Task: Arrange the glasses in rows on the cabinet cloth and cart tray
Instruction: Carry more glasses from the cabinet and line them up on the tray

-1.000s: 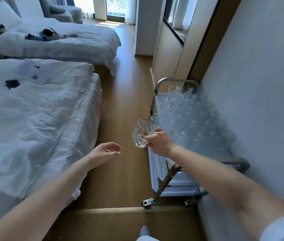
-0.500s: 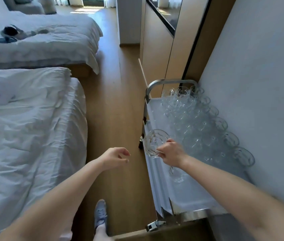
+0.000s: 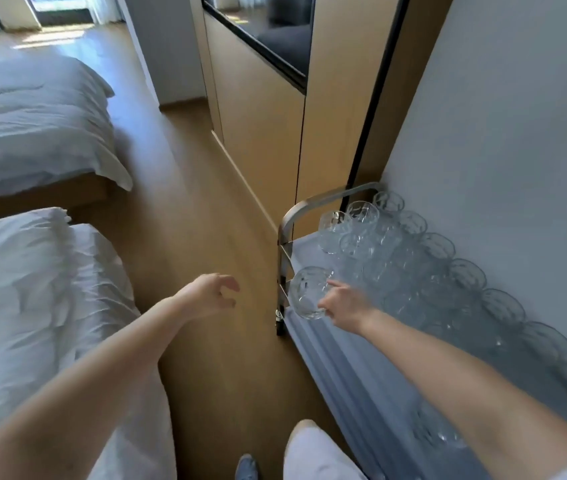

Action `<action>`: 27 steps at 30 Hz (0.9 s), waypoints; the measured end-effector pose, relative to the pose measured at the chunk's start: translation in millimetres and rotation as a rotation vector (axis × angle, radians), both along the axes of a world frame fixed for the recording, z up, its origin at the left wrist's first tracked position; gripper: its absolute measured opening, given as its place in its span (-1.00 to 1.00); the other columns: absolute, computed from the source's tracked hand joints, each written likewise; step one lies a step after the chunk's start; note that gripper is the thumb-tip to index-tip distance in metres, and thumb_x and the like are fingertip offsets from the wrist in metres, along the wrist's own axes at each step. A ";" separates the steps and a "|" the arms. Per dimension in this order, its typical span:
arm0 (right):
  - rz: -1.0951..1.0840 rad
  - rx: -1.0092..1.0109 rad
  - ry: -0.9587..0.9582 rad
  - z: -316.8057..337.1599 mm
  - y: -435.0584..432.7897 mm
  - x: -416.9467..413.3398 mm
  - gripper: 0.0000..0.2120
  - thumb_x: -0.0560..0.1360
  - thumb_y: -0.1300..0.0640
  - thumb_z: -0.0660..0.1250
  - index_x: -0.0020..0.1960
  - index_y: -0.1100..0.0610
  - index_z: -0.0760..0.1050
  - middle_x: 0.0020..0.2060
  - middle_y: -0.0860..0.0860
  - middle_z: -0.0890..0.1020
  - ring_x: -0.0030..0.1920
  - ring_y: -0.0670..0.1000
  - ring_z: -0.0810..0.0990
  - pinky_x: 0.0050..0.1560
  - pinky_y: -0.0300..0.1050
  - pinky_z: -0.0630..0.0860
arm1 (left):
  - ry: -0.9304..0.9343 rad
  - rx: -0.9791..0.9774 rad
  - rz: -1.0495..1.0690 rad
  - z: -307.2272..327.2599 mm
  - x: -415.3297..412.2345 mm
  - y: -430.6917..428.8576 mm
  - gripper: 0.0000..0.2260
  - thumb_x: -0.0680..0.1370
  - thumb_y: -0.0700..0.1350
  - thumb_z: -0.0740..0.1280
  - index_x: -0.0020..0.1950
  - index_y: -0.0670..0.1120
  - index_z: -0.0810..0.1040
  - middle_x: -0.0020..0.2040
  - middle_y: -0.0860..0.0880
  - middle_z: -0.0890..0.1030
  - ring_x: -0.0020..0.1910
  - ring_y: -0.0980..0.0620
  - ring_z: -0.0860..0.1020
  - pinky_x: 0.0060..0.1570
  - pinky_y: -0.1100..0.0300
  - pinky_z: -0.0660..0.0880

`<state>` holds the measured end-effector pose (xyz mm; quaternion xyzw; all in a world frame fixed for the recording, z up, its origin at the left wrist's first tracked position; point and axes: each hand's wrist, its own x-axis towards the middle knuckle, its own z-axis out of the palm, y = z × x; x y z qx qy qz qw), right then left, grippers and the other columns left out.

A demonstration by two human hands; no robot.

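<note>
Nearest, low on the cart tray [image 3: 361, 372] and half hidden under the right forearm: one lone glass [image 3: 438, 433], set apart from the others.

A little farther up, over the tray's aisle-side edge: the held glass [image 3: 306, 292], pinched by the right hand [image 3: 344, 304], fingers curled against its bowl, exact grip too blurred to read. Not yet set down.

Level with it, out over the wooden floor [image 3: 206, 202]: the left hand [image 3: 211, 294], fingers loosely curled, holding nothing, touching nothing.

Beyond the hands: rows of glasses [image 3: 413, 271], packed close along the wall side of the tray and running all the way to the metal handle [image 3: 313, 202] at the far end. Individual glasses hard to count through the glare.

Judged from this: well along on the cart, with the wall-side rows filled. Left to do: a bare strip along the aisle side, seemingly meant for the held glass and probably more. No cabinet cloth in view, so no telling how that half stands.
</note>
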<state>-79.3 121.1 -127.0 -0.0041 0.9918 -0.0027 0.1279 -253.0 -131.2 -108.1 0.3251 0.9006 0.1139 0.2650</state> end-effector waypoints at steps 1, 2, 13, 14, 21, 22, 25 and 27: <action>0.015 0.010 -0.003 -4.7 4.2 -8.3 -0.70 0.48 0.38 0.15 -0.02 0.16 0.61 -0.11 0.06 0.67 -0.02 -0.03 0.60 0.52 -0.17 -0.01 | 0.000 -0.007 -0.030 -1.6 -10.6 11.1 -0.67 0.43 0.01 0.39 0.19 0.14 0.51 0.15 0.07 0.52 0.02 0.08 0.52 0.07 0.17 0.49; 0.034 0.004 -0.022 -9.8 8.7 -16.5 -0.70 0.48 0.38 0.14 -0.01 0.16 0.61 -0.10 0.06 0.66 -0.01 -0.02 0.60 0.53 -0.19 -0.07 | -0.003 -0.008 -0.066 -4.7 -17.5 24.3 -0.62 0.43 0.00 0.40 0.23 0.13 0.48 0.17 0.07 0.49 0.03 0.08 0.52 0.07 0.17 0.48; 0.238 -0.007 -0.003 -56.6 88.5 -92.8 -0.78 0.29 0.39 0.42 -0.13 0.15 0.68 -0.05 0.10 0.69 0.15 0.14 0.61 0.24 0.02 0.51 | -0.137 -0.007 -0.358 -54.6 -43.6 186.7 0.09 0.34 0.05 0.53 0.56 0.04 -0.23 0.56 0.07 -0.07 0.49 -0.08 0.16 0.39 0.09 0.28; 0.240 -0.029 0.014 -56.1 93.7 -96.0 -0.77 0.21 0.39 0.49 -0.20 0.13 0.69 -0.12 0.07 0.71 0.08 0.13 0.65 0.11 0.00 0.59 | -0.133 -0.004 -0.365 -59.3 -45.9 196.4 0.10 0.34 0.06 0.53 0.56 0.01 -0.25 0.56 0.05 -0.08 0.49 -0.06 0.17 0.37 0.13 0.28; 0.179 -0.097 0.045 -75.0 106.2 -91.5 -0.63 -0.04 0.35 0.57 -0.26 0.10 0.68 -0.22 0.03 0.71 -0.11 0.03 0.70 0.14 -0.09 0.54 | -0.119 0.000 -0.439 -87.1 -55.4 228.2 0.06 0.29 0.09 0.56 0.56 0.01 -0.09 0.51 0.01 0.16 0.35 -0.03 0.40 0.23 0.12 0.46; 0.167 -0.092 0.053 -78.6 107.6 -90.8 -0.63 -0.04 0.34 0.58 -0.27 0.10 0.68 -0.23 0.02 0.71 -0.12 0.02 0.70 0.17 -0.11 0.50 | -0.119 -0.006 -0.463 -89.3 -57.6 232.3 0.06 0.29 0.09 0.56 0.56 0.01 -0.09 0.51 0.01 0.17 0.33 -0.03 0.42 0.22 0.11 0.47; 0.101 -0.060 0.092 -87.3 109.4 -89.0 -0.62 -0.06 0.31 0.59 -0.27 0.09 0.69 -0.26 0.00 0.70 -0.15 -0.03 0.69 0.21 -0.12 0.47 | -0.123 -0.009 -0.522 -92.6 -64.4 244.4 0.06 0.29 0.10 0.55 0.56 -0.01 -0.08 0.49 -0.02 0.19 0.35 -0.04 0.40 0.24 0.14 0.43; 0.013 -0.050 0.129 -82.2 106.3 -87.2 -0.62 -0.13 0.32 0.60 -0.33 0.09 0.67 -0.35 -0.01 0.68 -0.22 -0.03 0.69 0.10 -0.10 0.56 | -0.135 0.003 -0.540 -93.7 -67.6 251.0 0.06 0.28 0.11 0.55 0.56 -0.01 -0.07 0.49 -0.03 0.19 0.36 -0.05 0.38 0.23 0.14 0.43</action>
